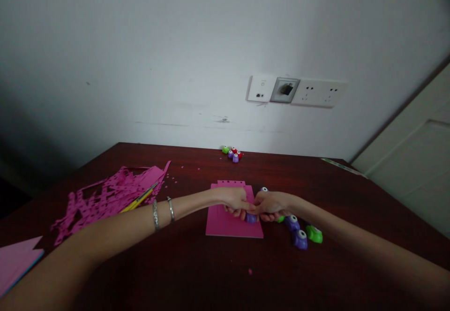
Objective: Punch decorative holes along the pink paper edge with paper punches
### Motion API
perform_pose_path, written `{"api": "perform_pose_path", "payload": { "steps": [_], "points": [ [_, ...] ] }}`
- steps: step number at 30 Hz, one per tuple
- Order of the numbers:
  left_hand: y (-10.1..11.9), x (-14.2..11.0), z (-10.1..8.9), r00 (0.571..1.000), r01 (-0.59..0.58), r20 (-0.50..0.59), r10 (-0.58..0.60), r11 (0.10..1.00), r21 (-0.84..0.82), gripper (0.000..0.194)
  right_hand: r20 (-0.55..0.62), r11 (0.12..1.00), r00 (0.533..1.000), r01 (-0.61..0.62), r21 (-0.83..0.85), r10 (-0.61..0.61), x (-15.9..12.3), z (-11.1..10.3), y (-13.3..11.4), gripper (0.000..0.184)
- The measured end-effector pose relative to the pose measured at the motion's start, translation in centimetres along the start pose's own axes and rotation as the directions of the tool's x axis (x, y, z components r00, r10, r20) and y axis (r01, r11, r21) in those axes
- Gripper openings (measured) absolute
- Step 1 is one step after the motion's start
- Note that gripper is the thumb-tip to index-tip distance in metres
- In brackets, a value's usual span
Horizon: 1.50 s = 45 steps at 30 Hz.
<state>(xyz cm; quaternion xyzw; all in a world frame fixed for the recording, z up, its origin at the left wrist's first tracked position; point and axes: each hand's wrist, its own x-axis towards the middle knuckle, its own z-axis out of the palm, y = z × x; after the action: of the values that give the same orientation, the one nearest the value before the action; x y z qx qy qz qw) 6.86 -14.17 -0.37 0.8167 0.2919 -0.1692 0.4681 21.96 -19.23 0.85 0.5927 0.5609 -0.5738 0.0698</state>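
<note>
A small purple craft paper punch (251,218) sits between my two hands above a stack of pink paper (232,229). From the left, my left hand (237,202) reaches over the paper, its fingers curled in around the punch. My right hand (271,204) meets it at the paper's right edge, fingers closed on the same punch; their exact grip is partly hidden. A pink strip with a row of punched holes (231,182) shows beyond my left hand. Close to my right wrist are purple punches (300,239) and a green punch (314,234).
Cut pink paper strips (116,189) lie tangled at the left, with yellow pencils (138,201) on them. More pink sheets (19,259) are at the near left. Several small punches (235,157) stand by the wall. Sockets (318,93) are on the wall.
</note>
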Motion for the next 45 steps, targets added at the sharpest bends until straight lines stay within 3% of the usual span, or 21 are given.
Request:
{"api": "perform_pose_path", "payload": {
  "steps": [6,8,11,13,15,18,20,22,25,29,31,35,45],
  "points": [
    [-0.9,0.7,0.7,0.984,-0.103,-0.143,0.109,0.994,0.046,0.048,-0.163,0.998,0.986,0.022,-0.051,-0.03,-1.0,0.8,-0.3,0.039],
    [-0.7,0.2,0.8,0.955,-0.151,-0.24,0.173,0.982,0.11,0.043,-0.241,0.996,0.969,0.035,-0.084,-0.055,-1.3,1.2,-0.3,0.041],
    [-0.2,-1.2,0.8,0.877,-0.134,-0.432,0.212,0.97,0.204,0.036,-0.37,0.983,0.921,0.061,-0.17,-0.121,-1.5,2.0,0.1,0.044],
    [-0.2,-2.5,0.7,0.812,-0.142,-0.531,0.242,0.965,0.222,0.031,-0.479,0.967,0.861,0.056,-0.25,-0.174,-1.5,2.7,0.4,0.043],
    [-0.8,-3.6,0.5,0.764,-0.18,-0.577,0.289,0.954,0.24,0.026,-0.592,0.934,0.766,0.029,-0.355,-0.249,-1.6,3.6,0.7,0.04],
    [-2.4,-4.9,0.2,0.721,-0.16,-0.612,0.326,0.937,0.31,0.02,-0.689,0.841,0.6,-0.047,-0.538,-0.407,-2.3,5.2,0.8,0.036],
    [-3.5,-5.3,0.2,0.71,-0.141,-0.622,0.331,0.932,0.334,0.02,-0.704,0.794,0.542,-0.106,-0.598,-0.458,-2.9,6.2,0.8,0.037],
    [-4.5,-5.4,0.3,0.712,-0.155,-0.62,0.33,0.935,0.319,0.021,-0.723,0.787,0.531,-0.158,-0.597,-0.442,-3.3,7.2,0.8,0.039],
    [-5.5,-5.1,0.5,0.72,-0.189,-0.611,0.329,0.94,0.284,0.024,-0.743,0.793,0.55,-0.219,-0.569,-0.382,-3.5,8.4,1.1,0.041],
    [-6.2,-4.7,0.8,0.764,-0.182,-0.577,0.288,0.955,0.236,0.033,-0.728,0.777,0.579,-0.239,-0.582,-0.367,-3.1,9.2,1.5,0.038],
    [-6.5,-4.6,0.9,0.778,-0.171,-0.566,0.272,0.959,0.226,0.038,-0.738,0.778,0.568,-0.251,-0.576,-0.363,-2.8,9.4,1.5,0.037],
    [-6.9,-4.4,1.1,0.764,-0.195,-0.571,0.3,0.951,0.239,0.037,-0.766,0.782,0.535,-0.277,-0.558,-0.357,-2.1,9.4,1.5,0.035],
    [-7.2,-4.2,1.2,0.762,-0.216,-0.573,0.302,0.953,0.215,0.035,-0.782,0.805,0.506,-0.25,-0.538,-0.365,-1.5,9.6,1.8,0.031]
  ]
}}
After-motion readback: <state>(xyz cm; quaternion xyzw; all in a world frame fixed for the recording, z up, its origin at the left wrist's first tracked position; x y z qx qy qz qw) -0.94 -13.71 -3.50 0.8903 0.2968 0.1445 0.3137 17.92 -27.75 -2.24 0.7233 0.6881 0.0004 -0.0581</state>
